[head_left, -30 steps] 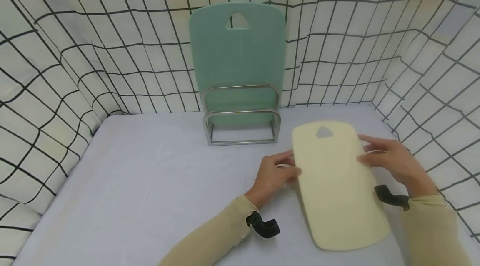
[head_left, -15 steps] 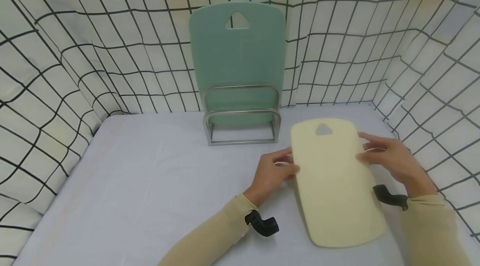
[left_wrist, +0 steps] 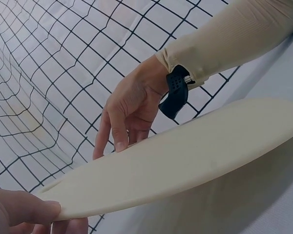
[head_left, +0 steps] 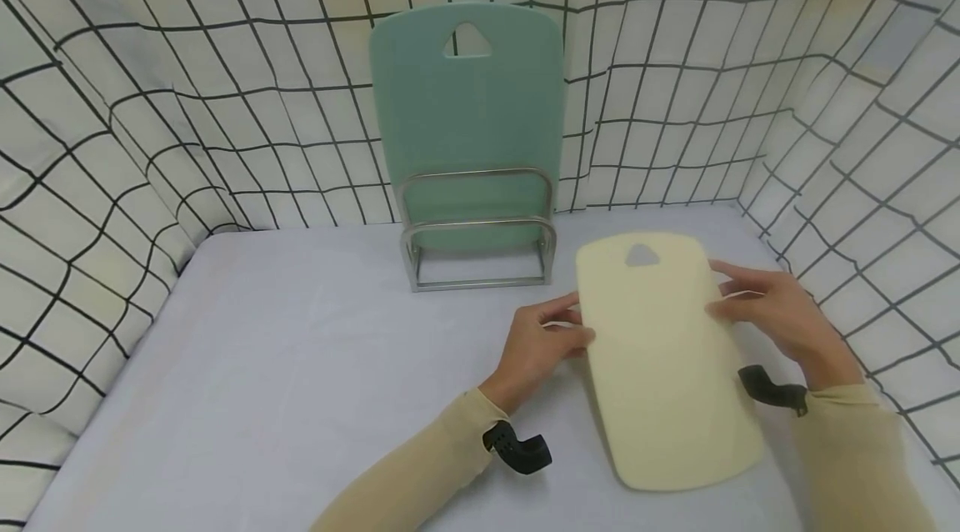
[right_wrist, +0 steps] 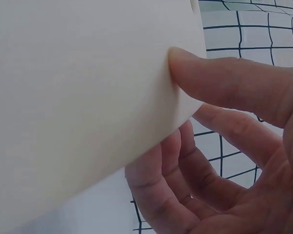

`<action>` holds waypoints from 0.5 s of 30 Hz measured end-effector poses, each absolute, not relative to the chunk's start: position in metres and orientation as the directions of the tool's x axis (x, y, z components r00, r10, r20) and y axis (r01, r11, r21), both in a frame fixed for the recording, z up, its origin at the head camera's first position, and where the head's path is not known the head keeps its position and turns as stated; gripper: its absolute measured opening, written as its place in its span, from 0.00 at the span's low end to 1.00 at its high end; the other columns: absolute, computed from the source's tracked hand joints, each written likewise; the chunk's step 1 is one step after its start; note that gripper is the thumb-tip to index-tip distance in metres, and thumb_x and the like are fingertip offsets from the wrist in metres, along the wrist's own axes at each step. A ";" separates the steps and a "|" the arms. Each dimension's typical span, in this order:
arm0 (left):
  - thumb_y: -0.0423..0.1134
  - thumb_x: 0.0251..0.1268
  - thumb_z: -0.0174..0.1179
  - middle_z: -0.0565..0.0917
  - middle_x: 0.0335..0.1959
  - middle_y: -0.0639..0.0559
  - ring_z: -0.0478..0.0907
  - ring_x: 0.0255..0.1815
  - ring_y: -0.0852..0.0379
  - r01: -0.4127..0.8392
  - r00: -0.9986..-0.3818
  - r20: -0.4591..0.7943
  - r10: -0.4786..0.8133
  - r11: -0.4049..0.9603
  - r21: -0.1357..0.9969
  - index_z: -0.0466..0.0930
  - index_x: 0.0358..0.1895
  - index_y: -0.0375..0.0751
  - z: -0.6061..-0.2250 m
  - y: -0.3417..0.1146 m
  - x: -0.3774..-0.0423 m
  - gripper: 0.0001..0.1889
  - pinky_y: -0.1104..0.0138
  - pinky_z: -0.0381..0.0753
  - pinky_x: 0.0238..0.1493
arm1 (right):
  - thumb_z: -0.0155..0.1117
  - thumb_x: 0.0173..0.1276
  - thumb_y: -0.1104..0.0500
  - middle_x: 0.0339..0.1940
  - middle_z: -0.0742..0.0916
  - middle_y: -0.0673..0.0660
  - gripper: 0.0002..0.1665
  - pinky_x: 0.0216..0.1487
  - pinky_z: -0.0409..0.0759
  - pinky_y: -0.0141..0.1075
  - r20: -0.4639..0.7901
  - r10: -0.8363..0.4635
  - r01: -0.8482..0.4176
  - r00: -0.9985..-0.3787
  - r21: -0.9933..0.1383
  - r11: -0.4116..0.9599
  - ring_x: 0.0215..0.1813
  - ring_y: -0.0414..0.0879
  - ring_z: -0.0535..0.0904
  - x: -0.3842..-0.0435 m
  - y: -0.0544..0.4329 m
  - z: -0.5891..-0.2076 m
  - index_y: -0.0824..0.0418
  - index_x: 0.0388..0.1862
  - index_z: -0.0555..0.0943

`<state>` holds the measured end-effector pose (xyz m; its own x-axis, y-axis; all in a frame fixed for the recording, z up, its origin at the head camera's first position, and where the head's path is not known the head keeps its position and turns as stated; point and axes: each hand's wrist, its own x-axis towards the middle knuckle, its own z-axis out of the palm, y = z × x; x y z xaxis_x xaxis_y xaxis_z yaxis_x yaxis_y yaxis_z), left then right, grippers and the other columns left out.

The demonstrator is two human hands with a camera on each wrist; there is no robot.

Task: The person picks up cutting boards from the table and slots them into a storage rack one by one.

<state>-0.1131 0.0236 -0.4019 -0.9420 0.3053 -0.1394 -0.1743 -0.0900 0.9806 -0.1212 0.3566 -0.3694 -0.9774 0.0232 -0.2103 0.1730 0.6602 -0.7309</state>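
Note:
A cream cutting board with a small triangular hole near its far end tilts above the table, its far end raised. My left hand pinches its left edge, thumb on top and fingers beneath. On the opposite edge my right hand grips it the same way. The right wrist view shows the right thumb pressed flat on the board's face, with the other fingers curled behind it. In the left wrist view, the left thumb lies over the board's edge.
A green cutting board stands upright in the rear slot of a metal wire rack, left of the cream board. White cloth covers the table. Grid-patterned fabric walls enclose the back and both sides.
Both hands have shifted the cream cutting board slightly away from the body and upward. The whole scene has also slid a little left in view. Both grips are unchanged.

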 end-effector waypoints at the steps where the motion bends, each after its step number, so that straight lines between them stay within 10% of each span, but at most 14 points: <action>1: 0.28 0.58 0.70 0.85 0.47 0.47 0.87 0.40 0.61 -0.176 -0.942 -0.141 0.304 -0.090 0.980 0.80 0.67 0.43 -0.402 0.023 -0.112 0.30 0.64 0.91 0.46 | 0.73 0.68 0.47 0.71 0.76 0.72 0.52 0.71 0.68 0.70 -0.215 0.028 0.179 -0.976 -0.728 0.662 0.56 0.46 0.81 -0.121 0.356 -0.369 0.52 0.85 0.57; 5: 0.29 0.58 0.70 0.85 0.47 0.47 0.87 0.41 0.61 -0.170 -0.944 -0.135 0.301 -0.094 0.981 0.80 0.68 0.42 -0.401 0.020 -0.110 0.30 0.64 0.91 0.47 | 0.73 0.67 0.46 0.73 0.75 0.72 0.53 0.71 0.64 0.73 -0.222 0.043 0.194 -0.974 -0.722 0.664 0.68 0.64 0.76 -0.122 0.351 -0.368 0.49 0.85 0.56; 15: 0.30 0.59 0.70 0.84 0.48 0.45 0.87 0.41 0.61 -0.161 -0.947 -0.129 0.294 -0.089 0.983 0.80 0.67 0.44 -0.399 0.008 -0.106 0.30 0.63 0.91 0.47 | 0.74 0.67 0.47 0.70 0.78 0.71 0.51 0.72 0.65 0.73 -0.203 0.056 0.187 -0.978 -0.718 0.670 0.70 0.66 0.76 -0.119 0.340 -0.363 0.49 0.84 0.59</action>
